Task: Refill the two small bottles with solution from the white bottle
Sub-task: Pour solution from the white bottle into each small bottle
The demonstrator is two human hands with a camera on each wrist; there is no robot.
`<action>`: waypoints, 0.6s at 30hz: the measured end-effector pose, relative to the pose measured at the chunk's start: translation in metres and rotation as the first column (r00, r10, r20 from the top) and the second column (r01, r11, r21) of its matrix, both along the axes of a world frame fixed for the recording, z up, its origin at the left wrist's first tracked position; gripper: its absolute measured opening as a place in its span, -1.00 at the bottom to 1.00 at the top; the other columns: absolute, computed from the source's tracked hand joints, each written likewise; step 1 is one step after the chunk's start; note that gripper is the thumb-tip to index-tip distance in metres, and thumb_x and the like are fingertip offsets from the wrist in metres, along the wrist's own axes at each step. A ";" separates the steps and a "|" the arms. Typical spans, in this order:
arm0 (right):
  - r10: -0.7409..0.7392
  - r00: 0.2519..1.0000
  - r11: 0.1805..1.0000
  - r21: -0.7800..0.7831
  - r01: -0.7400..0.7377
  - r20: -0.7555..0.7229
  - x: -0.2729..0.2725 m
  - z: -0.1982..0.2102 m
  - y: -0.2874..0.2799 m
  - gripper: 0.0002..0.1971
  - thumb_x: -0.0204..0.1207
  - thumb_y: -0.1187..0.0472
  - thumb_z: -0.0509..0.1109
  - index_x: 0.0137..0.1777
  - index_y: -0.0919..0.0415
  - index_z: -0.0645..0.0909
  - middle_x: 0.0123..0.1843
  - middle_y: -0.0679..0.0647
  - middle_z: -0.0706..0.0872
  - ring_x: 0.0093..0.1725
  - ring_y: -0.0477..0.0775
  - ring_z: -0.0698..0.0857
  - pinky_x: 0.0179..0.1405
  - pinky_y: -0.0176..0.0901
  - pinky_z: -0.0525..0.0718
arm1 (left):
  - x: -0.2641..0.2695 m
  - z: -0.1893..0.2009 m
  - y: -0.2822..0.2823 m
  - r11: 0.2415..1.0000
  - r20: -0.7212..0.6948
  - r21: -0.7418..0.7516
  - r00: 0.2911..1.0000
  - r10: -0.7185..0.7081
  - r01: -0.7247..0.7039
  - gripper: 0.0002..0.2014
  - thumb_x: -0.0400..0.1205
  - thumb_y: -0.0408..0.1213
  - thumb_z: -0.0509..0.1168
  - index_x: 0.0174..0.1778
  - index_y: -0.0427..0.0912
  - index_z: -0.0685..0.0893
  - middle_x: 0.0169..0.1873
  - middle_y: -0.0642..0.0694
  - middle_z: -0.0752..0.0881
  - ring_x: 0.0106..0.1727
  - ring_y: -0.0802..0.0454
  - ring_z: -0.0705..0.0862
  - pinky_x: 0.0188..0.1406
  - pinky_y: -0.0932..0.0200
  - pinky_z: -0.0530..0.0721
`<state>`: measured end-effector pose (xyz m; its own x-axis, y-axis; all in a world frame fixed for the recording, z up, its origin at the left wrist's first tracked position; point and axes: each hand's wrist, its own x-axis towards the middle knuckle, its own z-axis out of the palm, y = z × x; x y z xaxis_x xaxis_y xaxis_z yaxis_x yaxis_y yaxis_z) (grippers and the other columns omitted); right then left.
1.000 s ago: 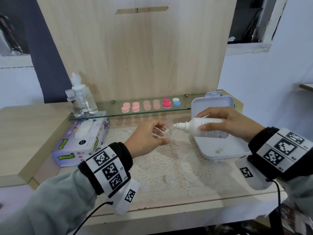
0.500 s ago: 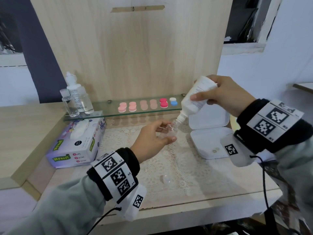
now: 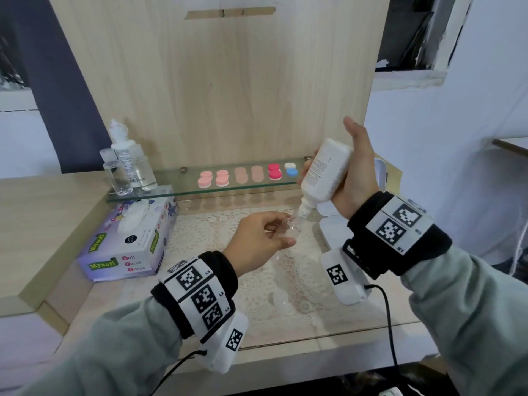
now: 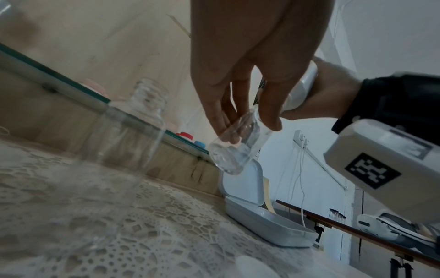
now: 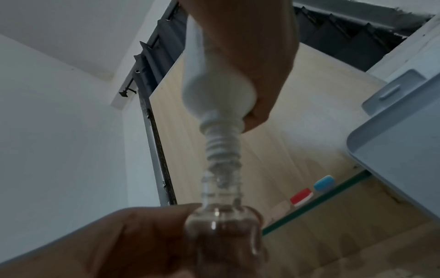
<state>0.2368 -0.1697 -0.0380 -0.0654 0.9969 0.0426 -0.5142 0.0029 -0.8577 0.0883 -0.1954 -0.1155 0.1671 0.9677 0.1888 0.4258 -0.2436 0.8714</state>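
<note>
My left hand (image 3: 257, 238) pinches a small clear bottle (image 3: 289, 227) above the lace mat, tilted with its mouth up to the right. My right hand (image 3: 353, 178) grips the white bottle (image 3: 325, 170), turned nearly upside down. Its threaded nozzle (image 5: 222, 148) sits in the mouth of the small clear bottle (image 5: 221, 223). In the left wrist view the held bottle (image 4: 238, 150) shows clear liquid low down. A second small clear bottle (image 4: 123, 143), uncapped, stands on the mat beside my left hand (image 4: 250, 65).
A tissue box (image 3: 128, 241) lies at the left. The glass shelf (image 3: 171, 185) carries clear bottles (image 3: 128, 167) and coloured lens cases (image 3: 274, 171). An open white case (image 3: 333, 228) sits at the right under my right wrist. A small clear piece (image 3: 279, 300) lies on the lace mat (image 3: 217, 230).
My right hand has swung the white bottle from lying level to nearly upside down and set its nozzle into the small bottle. My left hand has stayed about where it was.
</note>
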 end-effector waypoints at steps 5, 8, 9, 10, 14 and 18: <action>-0.051 0.999 0.999 -0.016 0.051 -0.012 -0.005 -0.004 0.003 -0.39 0.43 -0.30 0.10 -0.57 0.22 0.49 -0.59 0.10 0.58 -0.54 0.09 0.57 -0.32 -0.16 0.55 | 0.002 -0.005 -0.001 1.000 -0.055 0.003 0.998 -0.027 0.027 -0.69 0.44 -0.42 0.42 0.10 -0.24 0.65 0.08 0.02 0.65 0.05 0.11 0.63 -0.03 0.52 0.55; -0.011 0.999 1.000 0.002 0.011 -0.037 -0.005 -0.003 0.001 -0.32 0.45 -0.32 0.03 -0.63 0.22 0.50 -0.63 0.08 0.57 -0.56 0.08 0.55 -0.40 -0.22 0.53 | 0.003 -0.006 -0.002 1.000 -0.084 0.012 0.996 -0.015 0.016 -0.67 0.44 -0.36 0.43 0.14 -0.20 0.65 0.20 -0.02 0.64 0.08 0.10 0.63 -0.09 0.56 0.53; -0.002 0.998 1.000 0.007 0.002 -0.057 -0.005 -0.003 0.001 -0.30 0.45 -0.33 0.02 -0.67 0.22 0.50 -0.64 0.08 0.57 -0.57 0.08 0.54 -0.39 -0.20 0.52 | 0.003 -0.005 -0.003 1.000 -0.089 0.018 0.996 -0.008 0.010 -0.65 0.43 -0.35 0.44 0.15 -0.18 0.65 0.19 -0.04 0.66 0.08 0.09 0.63 -0.07 0.53 0.55; 0.000 0.997 1.000 0.011 0.000 -0.077 -0.005 -0.003 0.001 -0.28 0.44 -0.35 0.02 -0.69 0.22 0.50 -0.64 0.08 0.57 -0.56 0.09 0.53 -0.38 -0.18 0.51 | 0.003 -0.003 -0.003 1.000 -0.093 0.024 0.996 -0.001 0.004 -0.63 0.42 -0.34 0.45 0.15 -0.17 0.65 0.17 -0.06 0.67 0.07 0.08 0.63 -0.01 0.44 0.60; -0.004 0.992 1.000 0.002 0.004 -0.129 -0.005 -0.001 0.002 -0.25 0.41 -0.40 0.01 -0.70 0.23 0.49 -0.65 0.09 0.56 -0.55 0.11 0.50 -0.38 -0.18 0.46 | 0.003 0.002 -0.007 1.000 -0.101 0.011 0.995 0.007 -0.006 -0.62 0.40 -0.34 0.47 0.15 -0.16 0.66 0.06 -0.02 0.68 0.05 0.04 0.63 0.11 0.13 0.66; -0.028 0.993 0.999 -0.023 0.025 -0.115 -0.007 0.002 0.004 -0.27 0.39 -0.42 0.03 -0.63 0.24 0.47 -0.64 0.09 0.53 -0.56 0.10 0.50 -0.39 -0.22 0.47 | 0.002 0.003 -0.006 1.000 -0.083 0.010 0.997 0.001 -0.001 -0.59 0.41 -0.37 0.46 0.19 -0.17 0.64 -0.04 0.05 0.63 0.03 0.07 0.61 0.03 0.22 0.62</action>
<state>0.2298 -0.1661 -0.0361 -0.0347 0.9990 0.0265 -0.6094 -0.0001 -0.7929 0.0900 -0.2016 -0.1121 0.1816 0.9660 0.1840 0.4967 -0.2516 0.8307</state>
